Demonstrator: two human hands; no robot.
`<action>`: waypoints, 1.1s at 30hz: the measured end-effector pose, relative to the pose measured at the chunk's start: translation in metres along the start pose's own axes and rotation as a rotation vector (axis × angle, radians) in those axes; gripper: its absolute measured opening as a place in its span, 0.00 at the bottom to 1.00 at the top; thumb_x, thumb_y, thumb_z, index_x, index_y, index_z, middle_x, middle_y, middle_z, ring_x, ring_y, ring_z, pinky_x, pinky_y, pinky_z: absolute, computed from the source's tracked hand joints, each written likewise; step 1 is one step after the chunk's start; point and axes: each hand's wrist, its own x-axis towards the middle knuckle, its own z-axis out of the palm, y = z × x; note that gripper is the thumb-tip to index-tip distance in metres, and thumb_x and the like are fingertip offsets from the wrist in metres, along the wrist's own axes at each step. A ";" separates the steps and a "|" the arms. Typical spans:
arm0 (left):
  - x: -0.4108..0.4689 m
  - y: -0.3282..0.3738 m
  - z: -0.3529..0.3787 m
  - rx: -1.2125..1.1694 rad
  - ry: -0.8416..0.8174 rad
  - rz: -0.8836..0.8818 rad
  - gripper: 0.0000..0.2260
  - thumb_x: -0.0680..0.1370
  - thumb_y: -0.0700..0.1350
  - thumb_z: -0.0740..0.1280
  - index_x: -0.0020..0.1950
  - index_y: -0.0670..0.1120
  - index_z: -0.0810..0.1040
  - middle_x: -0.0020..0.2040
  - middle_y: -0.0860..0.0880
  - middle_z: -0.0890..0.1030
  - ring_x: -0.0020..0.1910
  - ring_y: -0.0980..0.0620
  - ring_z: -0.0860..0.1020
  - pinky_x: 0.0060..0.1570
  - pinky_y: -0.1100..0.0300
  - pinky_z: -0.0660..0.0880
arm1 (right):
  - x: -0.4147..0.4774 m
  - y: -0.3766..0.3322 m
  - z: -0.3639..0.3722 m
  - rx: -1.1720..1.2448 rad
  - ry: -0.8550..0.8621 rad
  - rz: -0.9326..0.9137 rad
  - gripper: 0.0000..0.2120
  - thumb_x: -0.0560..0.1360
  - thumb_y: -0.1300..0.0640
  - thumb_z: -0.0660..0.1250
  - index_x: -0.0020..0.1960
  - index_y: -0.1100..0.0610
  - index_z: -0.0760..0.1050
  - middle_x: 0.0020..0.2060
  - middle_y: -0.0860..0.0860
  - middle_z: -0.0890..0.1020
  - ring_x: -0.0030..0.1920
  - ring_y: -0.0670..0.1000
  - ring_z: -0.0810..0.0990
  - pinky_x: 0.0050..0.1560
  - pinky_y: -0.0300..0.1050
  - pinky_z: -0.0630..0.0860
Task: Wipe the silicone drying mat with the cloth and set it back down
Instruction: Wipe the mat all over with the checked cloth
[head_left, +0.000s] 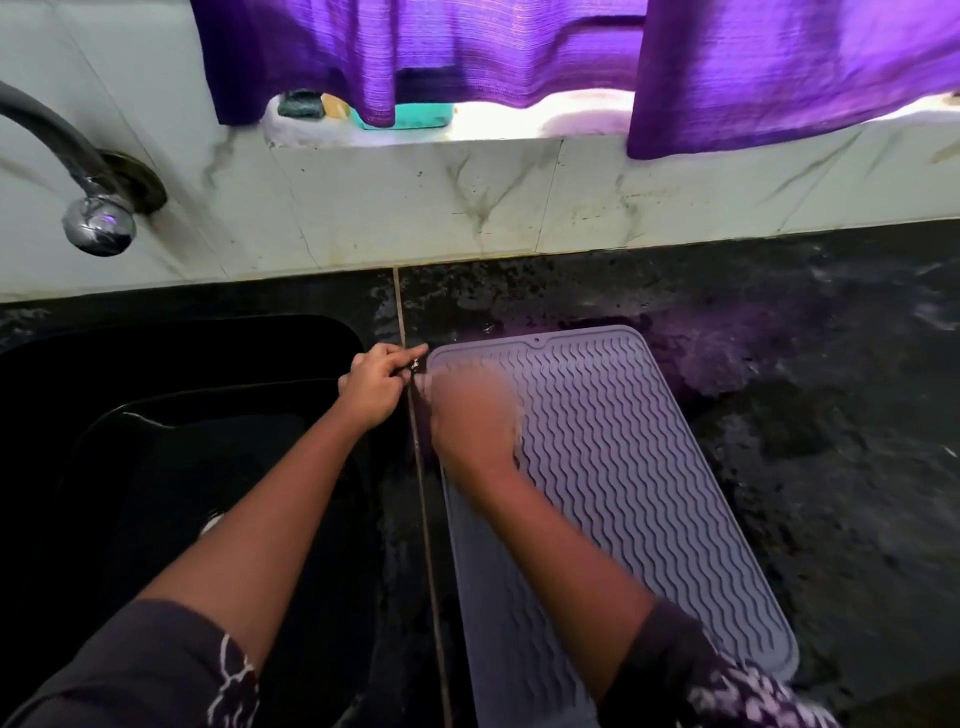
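Lavender wavy-ribbed silicone drying mat (613, 467) is lying flat on the wet black countertop (831, 441). Left hand (376, 382) is pinching its far corner; blurred right hand's (470, 415) grip is unclear.

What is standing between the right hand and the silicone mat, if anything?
Nothing visible. The right hand, motion-blurred, is already over the silicone mat near its far left corner. The mat lies flat on the dark counter. No cloth can be made out.

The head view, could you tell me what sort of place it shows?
Most likely a home kitchen counter: a dark sink under a tap, a ridged silicone drying mat beside it, and marble-look wall tiles.
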 end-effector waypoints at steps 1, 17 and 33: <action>-0.003 0.004 0.002 0.099 0.014 0.007 0.17 0.80 0.45 0.60 0.66 0.61 0.72 0.64 0.51 0.72 0.65 0.46 0.67 0.67 0.52 0.62 | -0.016 -0.001 0.002 -0.004 0.009 -0.004 0.23 0.76 0.52 0.58 0.69 0.57 0.64 0.68 0.60 0.68 0.66 0.63 0.65 0.61 0.59 0.66; -0.014 0.012 0.000 0.245 0.040 0.050 0.21 0.80 0.42 0.57 0.67 0.64 0.70 0.63 0.52 0.70 0.64 0.47 0.66 0.64 0.53 0.64 | -0.005 0.004 -0.011 0.036 -0.070 0.015 0.24 0.77 0.50 0.57 0.72 0.54 0.61 0.71 0.57 0.64 0.69 0.62 0.61 0.64 0.61 0.62; -0.018 0.010 0.004 0.277 0.049 0.066 0.20 0.80 0.45 0.57 0.69 0.63 0.67 0.67 0.51 0.68 0.66 0.45 0.64 0.64 0.51 0.63 | -0.029 0.005 -0.016 -0.015 -0.058 0.023 0.23 0.77 0.48 0.56 0.67 0.58 0.66 0.63 0.57 0.71 0.61 0.59 0.67 0.56 0.55 0.68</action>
